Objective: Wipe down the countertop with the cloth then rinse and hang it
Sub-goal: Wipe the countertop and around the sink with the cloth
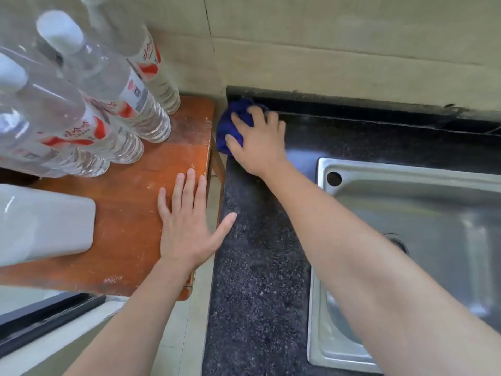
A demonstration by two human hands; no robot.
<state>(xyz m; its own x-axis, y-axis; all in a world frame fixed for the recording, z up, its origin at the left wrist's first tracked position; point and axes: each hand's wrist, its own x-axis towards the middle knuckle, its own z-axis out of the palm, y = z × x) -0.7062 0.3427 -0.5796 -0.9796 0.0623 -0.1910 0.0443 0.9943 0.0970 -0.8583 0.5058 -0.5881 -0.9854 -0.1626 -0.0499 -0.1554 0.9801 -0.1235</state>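
Cloth [233,123], upper centre, is being gripped by right hand [257,142] at countertop [257,267] edge, possibly slipping off; left hand [187,226] is lying flat.

You can find print only on the clear plastic bottles [103,77] at the far left. Their white labels [147,59] carry red swashes and dark brush-style characters, too blurred for you to read. One shows a small dark printed panel, also illegible.

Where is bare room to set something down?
Free: the countertop strip between wooden table and sink, near side; the table patch between left hand and white container. Crowded: bottles fill the table's far left; right hand and blue cloth occupy the counter's far corner.
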